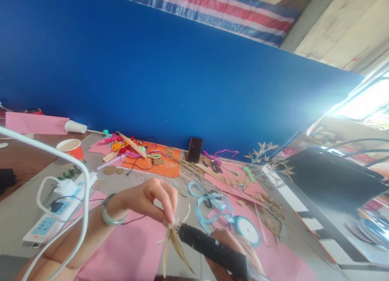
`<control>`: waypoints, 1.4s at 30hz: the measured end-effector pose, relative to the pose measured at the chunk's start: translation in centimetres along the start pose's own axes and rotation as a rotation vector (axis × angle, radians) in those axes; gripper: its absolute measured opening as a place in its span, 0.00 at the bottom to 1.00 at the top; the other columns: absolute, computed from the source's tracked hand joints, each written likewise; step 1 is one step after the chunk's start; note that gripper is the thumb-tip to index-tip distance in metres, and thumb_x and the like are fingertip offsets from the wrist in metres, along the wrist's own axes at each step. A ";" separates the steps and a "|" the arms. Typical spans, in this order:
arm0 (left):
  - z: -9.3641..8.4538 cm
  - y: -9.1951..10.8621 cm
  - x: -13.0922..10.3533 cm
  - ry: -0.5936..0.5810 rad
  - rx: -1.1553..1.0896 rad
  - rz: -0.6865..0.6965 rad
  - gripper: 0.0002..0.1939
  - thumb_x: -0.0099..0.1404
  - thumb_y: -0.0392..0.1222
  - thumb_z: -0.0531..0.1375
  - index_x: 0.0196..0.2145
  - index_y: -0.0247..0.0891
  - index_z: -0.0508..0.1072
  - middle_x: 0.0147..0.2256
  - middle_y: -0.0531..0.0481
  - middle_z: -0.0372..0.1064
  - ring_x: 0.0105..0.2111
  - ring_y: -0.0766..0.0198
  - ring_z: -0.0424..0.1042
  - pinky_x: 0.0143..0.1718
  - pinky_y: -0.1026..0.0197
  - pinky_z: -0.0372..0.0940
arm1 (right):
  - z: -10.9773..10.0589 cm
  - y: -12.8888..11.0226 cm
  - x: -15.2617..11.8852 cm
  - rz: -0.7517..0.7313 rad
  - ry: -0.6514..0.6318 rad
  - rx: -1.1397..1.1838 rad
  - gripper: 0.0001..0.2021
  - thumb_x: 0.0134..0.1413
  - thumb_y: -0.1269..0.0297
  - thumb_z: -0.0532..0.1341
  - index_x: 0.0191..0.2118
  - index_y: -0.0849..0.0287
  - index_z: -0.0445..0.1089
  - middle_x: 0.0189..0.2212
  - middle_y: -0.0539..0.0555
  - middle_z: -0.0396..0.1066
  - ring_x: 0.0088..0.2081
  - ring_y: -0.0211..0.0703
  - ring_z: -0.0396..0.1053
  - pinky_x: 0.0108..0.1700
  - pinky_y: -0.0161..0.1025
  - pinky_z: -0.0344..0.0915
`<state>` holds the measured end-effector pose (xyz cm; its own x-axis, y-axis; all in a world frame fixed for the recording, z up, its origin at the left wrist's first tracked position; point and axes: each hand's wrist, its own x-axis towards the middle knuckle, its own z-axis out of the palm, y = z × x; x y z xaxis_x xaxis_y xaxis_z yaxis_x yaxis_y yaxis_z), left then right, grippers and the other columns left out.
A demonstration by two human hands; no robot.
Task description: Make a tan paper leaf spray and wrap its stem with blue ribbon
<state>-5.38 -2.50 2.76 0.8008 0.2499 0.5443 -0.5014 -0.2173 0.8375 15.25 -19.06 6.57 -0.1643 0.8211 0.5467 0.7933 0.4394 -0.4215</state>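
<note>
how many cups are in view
2: a white cup lying on its side near the blue panel, and an orange-and-white cup standing in front of it. More may be hidden.

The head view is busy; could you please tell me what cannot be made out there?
Head view: right hand, partly hidden by the black tool.
Head view: exact grip of the left hand on the dried leaves, too small to tell.
Head view: marks on the black tag, too small to read.
Head view: left forearm, cut off by the bottom edge.
</note>
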 end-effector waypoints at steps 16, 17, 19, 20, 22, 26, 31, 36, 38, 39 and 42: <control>0.2 -0.1 0.1 0.003 -0.074 0.011 0.08 0.55 0.30 0.68 0.33 0.39 0.81 0.28 0.47 0.71 0.28 0.65 0.71 0.30 0.63 0.67 | -0.2 -0.2 -0.6 -0.044 0.047 -0.094 0.15 0.65 0.54 0.50 0.33 0.54 0.67 0.23 0.56 0.73 0.25 0.46 0.74 0.25 0.38 0.69; 0.2 -0.2 0.1 0.004 -0.075 0.014 0.07 0.55 0.31 0.68 0.32 0.39 0.81 0.27 0.47 0.71 0.28 0.65 0.71 0.30 0.63 0.67 | -0.2 -0.3 -0.5 -0.048 0.046 -0.090 0.16 0.65 0.53 0.49 0.34 0.54 0.67 0.23 0.55 0.73 0.25 0.45 0.74 0.24 0.38 0.68; 0.1 -0.3 0.0 0.007 -0.077 0.020 0.06 0.55 0.32 0.68 0.32 0.38 0.81 0.27 0.47 0.70 0.28 0.66 0.71 0.30 0.63 0.67 | -0.2 -0.3 -0.4 -0.057 0.047 -0.084 0.16 0.66 0.52 0.48 0.34 0.54 0.66 0.22 0.54 0.73 0.25 0.45 0.74 0.24 0.38 0.68; 0.1 -0.4 0.0 0.007 -0.079 0.022 0.05 0.56 0.32 0.68 0.32 0.38 0.80 0.27 0.47 0.70 0.28 0.66 0.71 0.30 0.63 0.67 | -0.2 -0.3 -0.3 -0.063 0.047 -0.081 0.16 0.66 0.52 0.48 0.35 0.54 0.66 0.22 0.54 0.73 0.25 0.44 0.74 0.24 0.38 0.67; 0.1 -0.6 0.0 0.010 -0.088 0.027 0.06 0.55 0.32 0.68 0.33 0.38 0.81 0.28 0.46 0.70 0.28 0.66 0.71 0.30 0.63 0.67 | -0.2 -0.4 0.0 -0.085 0.049 -0.069 0.15 0.67 0.54 0.47 0.35 0.54 0.65 0.22 0.53 0.72 0.24 0.44 0.74 0.24 0.38 0.67; 0.2 -0.5 0.0 0.010 -0.120 0.029 0.10 0.54 0.29 0.68 0.34 0.39 0.81 0.27 0.47 0.70 0.28 0.65 0.71 0.30 0.62 0.67 | -0.4 -0.3 0.5 -0.158 0.043 -0.047 0.14 0.67 0.56 0.47 0.36 0.55 0.64 0.22 0.52 0.72 0.23 0.43 0.73 0.23 0.37 0.65; 0.3 -0.2 0.1 0.015 -0.142 0.015 0.12 0.53 0.26 0.68 0.35 0.40 0.82 0.27 0.47 0.70 0.28 0.65 0.71 0.30 0.61 0.67 | -0.2 -0.3 0.7 -0.193 0.044 -0.030 0.13 0.68 0.57 0.46 0.37 0.55 0.61 0.21 0.50 0.72 0.21 0.41 0.71 0.21 0.36 0.63; 0.2 -0.4 0.0 0.012 -0.146 0.011 0.13 0.53 0.26 0.68 0.35 0.40 0.82 0.28 0.46 0.71 0.28 0.64 0.71 0.31 0.61 0.67 | 0.0 -0.1 0.6 -0.213 0.033 -0.028 0.12 0.69 0.57 0.45 0.38 0.55 0.60 0.22 0.49 0.71 0.20 0.40 0.71 0.22 0.36 0.63; 0.2 -0.5 0.0 0.012 -0.147 0.009 0.14 0.53 0.26 0.68 0.36 0.40 0.82 0.28 0.46 0.71 0.29 0.64 0.71 0.31 0.61 0.67 | 0.0 0.0 0.5 -0.214 0.020 -0.023 0.12 0.69 0.56 0.45 0.38 0.55 0.60 0.22 0.50 0.71 0.21 0.40 0.71 0.22 0.36 0.64; 0.2 -0.5 0.0 0.012 -0.146 0.009 0.14 0.53 0.26 0.68 0.35 0.40 0.82 0.28 0.46 0.71 0.28 0.64 0.71 0.31 0.61 0.67 | 0.0 0.1 0.4 -0.213 0.015 -0.019 0.12 0.69 0.56 0.45 0.38 0.55 0.60 0.22 0.49 0.71 0.21 0.40 0.71 0.22 0.36 0.64; 0.2 -0.5 0.0 0.008 -0.148 0.007 0.14 0.53 0.25 0.68 0.35 0.40 0.82 0.29 0.46 0.71 0.28 0.65 0.71 0.31 0.61 0.67 | 0.1 0.1 0.3 -0.205 0.012 -0.012 0.12 0.69 0.57 0.45 0.38 0.55 0.60 0.22 0.49 0.71 0.21 0.40 0.71 0.22 0.36 0.63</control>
<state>-5.09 -2.63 2.34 0.7947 0.2567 0.5500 -0.5502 -0.0780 0.8314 15.27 -18.70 6.65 -0.3162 0.7107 0.6284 0.7507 0.5925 -0.2923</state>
